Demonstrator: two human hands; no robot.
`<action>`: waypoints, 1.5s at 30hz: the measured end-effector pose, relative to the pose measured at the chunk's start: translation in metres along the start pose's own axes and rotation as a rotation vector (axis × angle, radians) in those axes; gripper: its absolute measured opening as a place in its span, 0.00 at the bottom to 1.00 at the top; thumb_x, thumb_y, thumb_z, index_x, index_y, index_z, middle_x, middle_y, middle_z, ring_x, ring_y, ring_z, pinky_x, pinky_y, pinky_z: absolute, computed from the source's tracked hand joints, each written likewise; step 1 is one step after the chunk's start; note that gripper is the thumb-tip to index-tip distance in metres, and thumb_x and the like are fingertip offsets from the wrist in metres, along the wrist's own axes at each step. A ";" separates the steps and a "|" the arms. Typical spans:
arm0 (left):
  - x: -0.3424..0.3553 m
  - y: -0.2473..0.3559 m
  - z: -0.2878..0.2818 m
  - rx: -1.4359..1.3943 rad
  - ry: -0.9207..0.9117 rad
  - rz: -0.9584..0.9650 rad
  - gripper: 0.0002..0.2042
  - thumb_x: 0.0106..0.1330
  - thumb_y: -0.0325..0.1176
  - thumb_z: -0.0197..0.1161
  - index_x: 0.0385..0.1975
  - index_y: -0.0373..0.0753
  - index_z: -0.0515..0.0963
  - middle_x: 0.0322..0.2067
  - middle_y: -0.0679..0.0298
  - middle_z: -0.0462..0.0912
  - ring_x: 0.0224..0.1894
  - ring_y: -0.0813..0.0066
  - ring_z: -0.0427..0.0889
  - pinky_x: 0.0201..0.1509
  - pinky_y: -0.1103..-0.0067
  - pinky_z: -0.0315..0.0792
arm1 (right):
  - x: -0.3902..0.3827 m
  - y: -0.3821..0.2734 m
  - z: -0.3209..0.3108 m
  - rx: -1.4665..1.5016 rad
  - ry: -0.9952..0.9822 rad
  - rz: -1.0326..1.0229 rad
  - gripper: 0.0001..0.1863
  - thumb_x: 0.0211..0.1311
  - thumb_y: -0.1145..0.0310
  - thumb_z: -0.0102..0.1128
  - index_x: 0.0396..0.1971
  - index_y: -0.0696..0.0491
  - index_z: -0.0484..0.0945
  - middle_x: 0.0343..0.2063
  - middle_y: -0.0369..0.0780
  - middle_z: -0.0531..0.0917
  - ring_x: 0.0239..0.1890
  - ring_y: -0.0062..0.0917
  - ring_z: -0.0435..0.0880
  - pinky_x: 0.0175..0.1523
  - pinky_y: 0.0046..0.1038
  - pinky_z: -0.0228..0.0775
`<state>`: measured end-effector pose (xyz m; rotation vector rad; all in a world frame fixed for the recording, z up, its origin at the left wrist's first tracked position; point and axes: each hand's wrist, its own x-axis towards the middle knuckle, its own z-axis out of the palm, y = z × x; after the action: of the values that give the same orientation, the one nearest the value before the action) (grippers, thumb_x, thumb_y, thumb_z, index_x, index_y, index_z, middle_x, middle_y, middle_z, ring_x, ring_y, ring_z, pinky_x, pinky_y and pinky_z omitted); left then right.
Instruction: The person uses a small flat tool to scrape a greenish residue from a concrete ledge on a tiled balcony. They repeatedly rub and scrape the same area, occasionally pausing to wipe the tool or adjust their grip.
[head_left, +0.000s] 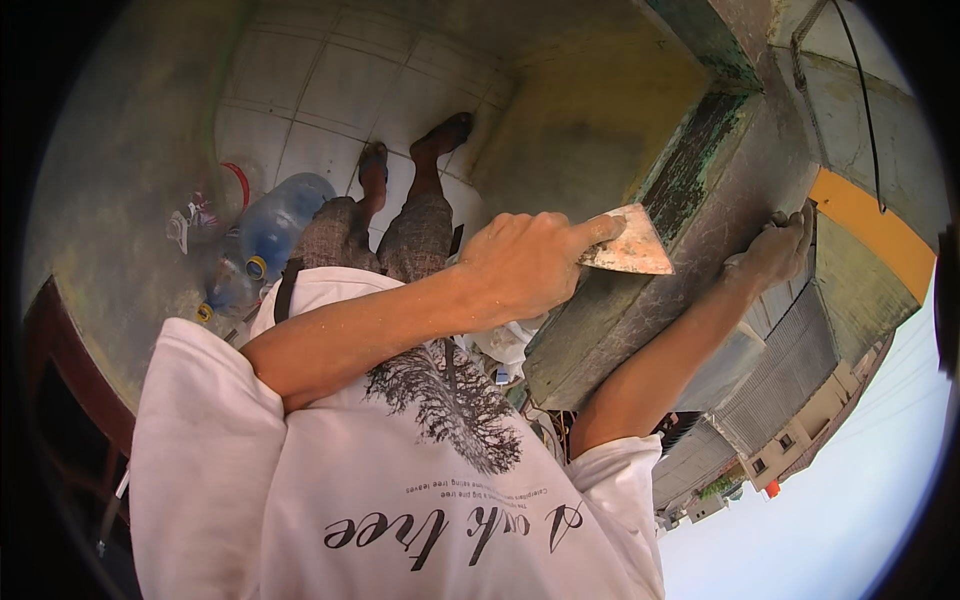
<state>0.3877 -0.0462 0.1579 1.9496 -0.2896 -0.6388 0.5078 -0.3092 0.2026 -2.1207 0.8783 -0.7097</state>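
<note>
My left hand (520, 262) is closed round a scraper, whose broad blade (634, 243) is smeared with orange-brown and whitish marks. The thumb presses along the blade, which sits just above a long grey ledge (690, 255). Dark green, flaking paint (695, 160) covers the strip beside the blade. Across the ledge, my right hand (778, 250) curls its fingers at the outer edge and appears to grip it. The inner side of those fingers is hidden.
A big blue water bottle (285, 222) and smaller bottles stand left on the white tiled floor (330, 85). A yellow-orange beam (872, 232) and a hanging black cable (868, 110) lie beyond the right hand. Rooftops (770, 400) show outside, below the ledge.
</note>
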 end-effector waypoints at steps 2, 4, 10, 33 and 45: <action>-0.002 0.003 -0.006 0.055 -0.047 -0.014 0.32 0.63 0.27 0.64 0.70 0.55 0.78 0.36 0.47 0.89 0.34 0.44 0.90 0.40 0.56 0.85 | 0.000 0.000 0.000 0.031 0.006 0.006 0.25 0.80 0.68 0.48 0.69 0.57 0.81 0.32 0.33 0.80 0.37 0.21 0.76 0.53 0.32 0.71; -0.004 0.003 -0.008 0.120 -0.139 -0.079 0.33 0.60 0.26 0.65 0.70 0.54 0.78 0.36 0.49 0.89 0.35 0.45 0.90 0.40 0.56 0.85 | 0.000 -0.001 0.001 0.054 -0.014 -0.005 0.25 0.80 0.67 0.49 0.70 0.57 0.81 0.33 0.34 0.80 0.38 0.21 0.77 0.52 0.32 0.71; 0.007 0.000 -0.001 0.077 -0.074 -0.101 0.31 0.64 0.27 0.62 0.70 0.52 0.79 0.37 0.43 0.89 0.37 0.41 0.91 0.42 0.53 0.85 | 0.002 -0.001 0.001 0.059 -0.004 0.057 0.26 0.80 0.66 0.48 0.72 0.57 0.79 0.36 0.36 0.81 0.40 0.20 0.77 0.52 0.30 0.70; 0.017 0.007 -0.019 -0.227 -0.192 -0.104 0.25 0.82 0.60 0.54 0.71 0.58 0.81 0.43 0.48 0.90 0.44 0.48 0.91 0.50 0.58 0.83 | 0.001 0.002 -0.001 0.028 -0.010 0.036 0.24 0.83 0.67 0.49 0.71 0.59 0.79 0.35 0.35 0.80 0.38 0.20 0.76 0.48 0.29 0.71; 0.004 0.007 -0.013 -0.108 -0.120 -0.040 0.27 0.81 0.61 0.55 0.75 0.59 0.77 0.31 0.49 0.86 0.34 0.49 0.88 0.43 0.58 0.81 | -0.002 -0.004 0.002 0.042 -0.017 0.020 0.25 0.82 0.67 0.47 0.71 0.60 0.79 0.35 0.35 0.80 0.42 0.24 0.78 0.57 0.32 0.72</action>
<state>0.3987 -0.0413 0.1670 1.8208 -0.2851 -0.7830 0.5091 -0.3045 0.2044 -2.0753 0.8675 -0.6926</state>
